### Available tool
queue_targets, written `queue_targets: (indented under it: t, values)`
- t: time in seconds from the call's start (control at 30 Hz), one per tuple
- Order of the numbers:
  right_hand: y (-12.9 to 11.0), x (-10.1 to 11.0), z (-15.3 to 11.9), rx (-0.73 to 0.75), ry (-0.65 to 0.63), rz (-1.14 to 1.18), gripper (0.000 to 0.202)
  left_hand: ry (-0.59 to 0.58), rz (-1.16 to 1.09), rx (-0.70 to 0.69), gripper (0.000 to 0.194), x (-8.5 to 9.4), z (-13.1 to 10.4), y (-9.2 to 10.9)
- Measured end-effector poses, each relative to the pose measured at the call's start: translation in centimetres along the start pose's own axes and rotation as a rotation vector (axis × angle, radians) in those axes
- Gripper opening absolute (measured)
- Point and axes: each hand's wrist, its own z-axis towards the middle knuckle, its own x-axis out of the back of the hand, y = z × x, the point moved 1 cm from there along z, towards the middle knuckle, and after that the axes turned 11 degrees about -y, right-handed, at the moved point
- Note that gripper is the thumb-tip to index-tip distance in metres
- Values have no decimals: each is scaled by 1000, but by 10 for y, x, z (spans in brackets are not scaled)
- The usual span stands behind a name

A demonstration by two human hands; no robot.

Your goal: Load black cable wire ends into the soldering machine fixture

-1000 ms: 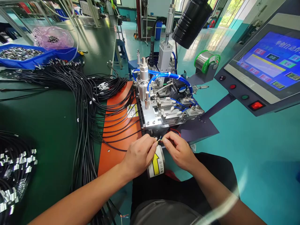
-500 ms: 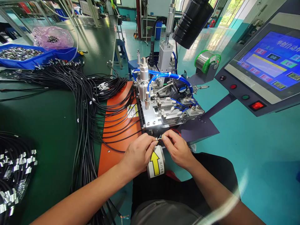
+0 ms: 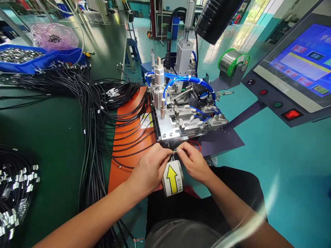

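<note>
My left hand (image 3: 151,165) is closed in a pinch on the end of a black cable, just in front of the metal machine (image 3: 186,117). Facing it, my right hand (image 3: 192,161) pinches the small thin wires (image 3: 174,151) that come out at that cable end. The fingertips of both hands nearly meet. Below them is a white label with a yellow arrow (image 3: 172,179). To the left, black cables (image 3: 131,144) lie side by side across an orange plate (image 3: 122,162).
A thick bundle of black cables (image 3: 93,148) runs over the green table (image 3: 57,137). Blue trays (image 3: 31,63) hold small metal parts. A touchscreen panel (image 3: 292,82) and a solder spool (image 3: 232,62) stand at the right. A black cylinder (image 3: 217,20) hangs above.
The view has shifted slightly. Both hands stay pinched at the cable end, with small shifts of the fingers; the thin wires between them sit at a slightly different angle.
</note>
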Motion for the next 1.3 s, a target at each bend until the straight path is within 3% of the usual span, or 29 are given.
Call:
queue_targets:
  t: [1.3]
  values:
    - [9,-8,3,1,31,2,21,-8,135,51,24,-10,2,-7]
